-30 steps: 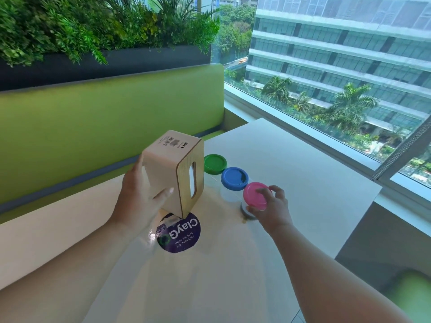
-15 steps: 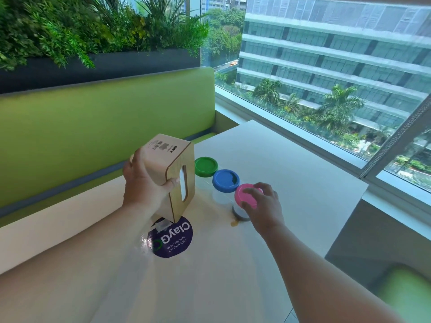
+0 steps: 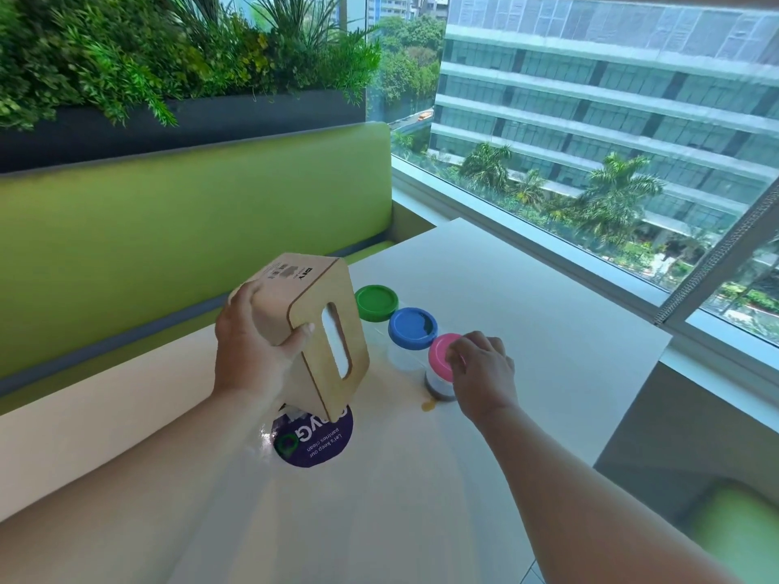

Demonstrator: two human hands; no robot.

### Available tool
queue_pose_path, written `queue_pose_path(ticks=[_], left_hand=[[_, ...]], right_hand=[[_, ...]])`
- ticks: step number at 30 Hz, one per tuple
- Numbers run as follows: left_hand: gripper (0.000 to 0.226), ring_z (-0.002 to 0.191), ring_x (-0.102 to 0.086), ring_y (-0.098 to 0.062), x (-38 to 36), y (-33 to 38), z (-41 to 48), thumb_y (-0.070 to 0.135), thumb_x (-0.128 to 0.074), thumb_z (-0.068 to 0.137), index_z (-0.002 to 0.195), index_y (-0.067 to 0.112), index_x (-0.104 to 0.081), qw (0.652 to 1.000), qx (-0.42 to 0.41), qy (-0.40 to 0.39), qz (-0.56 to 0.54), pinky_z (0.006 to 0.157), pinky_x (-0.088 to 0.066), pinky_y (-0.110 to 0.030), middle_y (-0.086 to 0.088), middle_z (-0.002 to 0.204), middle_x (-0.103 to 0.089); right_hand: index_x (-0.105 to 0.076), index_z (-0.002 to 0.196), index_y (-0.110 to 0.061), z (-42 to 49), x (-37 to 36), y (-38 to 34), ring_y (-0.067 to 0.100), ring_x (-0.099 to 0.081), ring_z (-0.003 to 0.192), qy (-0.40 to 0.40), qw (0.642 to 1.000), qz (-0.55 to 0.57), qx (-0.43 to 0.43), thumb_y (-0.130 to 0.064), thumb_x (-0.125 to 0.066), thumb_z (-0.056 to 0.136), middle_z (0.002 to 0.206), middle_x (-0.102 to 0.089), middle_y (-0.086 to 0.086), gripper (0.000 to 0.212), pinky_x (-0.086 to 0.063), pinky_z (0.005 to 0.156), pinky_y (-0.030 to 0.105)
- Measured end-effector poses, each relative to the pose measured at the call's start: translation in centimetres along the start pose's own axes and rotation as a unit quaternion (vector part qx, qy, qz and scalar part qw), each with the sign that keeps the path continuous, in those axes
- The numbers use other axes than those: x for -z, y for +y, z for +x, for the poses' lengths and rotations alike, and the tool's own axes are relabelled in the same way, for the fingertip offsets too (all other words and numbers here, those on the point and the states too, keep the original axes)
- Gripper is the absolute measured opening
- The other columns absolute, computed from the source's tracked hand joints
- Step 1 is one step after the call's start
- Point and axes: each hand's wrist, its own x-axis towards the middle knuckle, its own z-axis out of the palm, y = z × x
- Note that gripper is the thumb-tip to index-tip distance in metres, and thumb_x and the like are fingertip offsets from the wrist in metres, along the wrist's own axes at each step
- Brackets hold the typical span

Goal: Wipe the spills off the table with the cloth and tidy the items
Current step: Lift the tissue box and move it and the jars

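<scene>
My left hand [image 3: 253,356] grips a wooden tissue box [image 3: 314,326], tilted, its lower corner over a round purple sticker [image 3: 314,440] on the white table [image 3: 527,314]. My right hand [image 3: 484,368] holds the pink-lidded jar [image 3: 440,358] from above, fingers curled round its lid. A blue-lidded jar [image 3: 412,328] and a green-lidded jar [image 3: 376,303] stand in a row behind it. A small yellow-brown spill [image 3: 428,405] lies on the table at the pink jar's base. No cloth is in view.
A green bench backrest [image 3: 189,229] runs along the table's far side, with a planter [image 3: 177,69] above it. A window [image 3: 590,141] borders the right side. The table's right edge drops off near a green stool [image 3: 733,528].
The tissue box has tipped lower toward the purple sticker and now covers part of it. My right hand stays on the pink jar.
</scene>
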Motion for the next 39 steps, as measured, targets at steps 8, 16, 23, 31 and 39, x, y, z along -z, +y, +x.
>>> queue_pose_path(ticks=[8, 16, 23, 31, 39], left_hand=[[0.084, 0.111, -0.055, -0.020, 1.0, -1.8, -0.1, 0.064, -0.071, 0.050, 0.125, 0.043, -0.038, 0.980, 0.151, -0.017, -0.129, 0.096, -0.046, -0.045, 0.007, 0.124, -0.053], [0.076, 0.105, -0.061, -0.018, 1.2, -3.5, 0.2, 0.054, -0.078, 0.059, 0.122, 0.036, -0.040, 0.949, 0.217, -0.036, -0.226, 0.093, -0.050, -0.048, 0.011, 0.114, -0.059], [0.054, 0.100, -0.060, -0.026, 0.1, -4.7, -0.2, 0.043, -0.072, 0.076, 0.117, 0.037, -0.037, 0.907, 0.297, -0.065, -0.292, 0.074, -0.053, -0.037, -0.004, 0.118, -0.057], [0.056, 0.087, -0.059, -0.028, 0.9, -7.4, 0.4, 0.039, -0.065, 0.084, 0.129, 0.020, -0.038, 0.863, 0.374, -0.081, -0.329, 0.083, -0.053, -0.047, -0.013, 0.112, -0.057], [0.049, 0.100, -0.060, -0.028, 0.2, -9.3, 1.6, 0.045, -0.061, 0.085, 0.126, 0.021, -0.049, 0.864, 0.387, -0.120, -0.299, 0.087, -0.052, -0.045, -0.011, 0.118, -0.061]], right_hand=[[-0.064, 0.095, -0.014, -0.6, 0.0, -0.7, 0.021, -0.044, 0.098, 0.039, 0.991, 0.126, -0.002, -0.022, -0.047, 0.095, 0.098, -0.055, -0.002, 0.018, -0.031, 0.076, 0.025], [-0.058, 0.096, -0.017, -1.6, -0.1, -2.6, 0.000, -0.051, 0.080, 0.086, 0.962, 0.257, -0.034, -0.017, -0.049, 0.094, 0.100, -0.054, -0.004, 0.009, -0.035, 0.065, 0.006], [-0.059, 0.102, -0.014, -3.6, -1.6, -3.2, 0.001, -0.051, 0.082, 0.078, 0.951, 0.293, -0.061, -0.018, -0.048, 0.096, 0.102, -0.058, -0.001, 0.014, -0.036, 0.066, 0.004], [-0.060, 0.108, -0.015, -4.3, -2.2, -3.7, -0.008, -0.048, 0.084, 0.066, 0.952, 0.291, -0.069, -0.018, -0.047, 0.096, 0.105, -0.056, -0.002, 0.017, -0.033, 0.070, 0.005], [-0.052, 0.116, -0.020, -4.6, -3.2, -5.7, 0.006, -0.055, 0.100, 0.008, 0.937, 0.344, -0.060, -0.021, -0.044, 0.097, 0.112, -0.062, -0.005, 0.020, -0.040, 0.082, 0.020]])
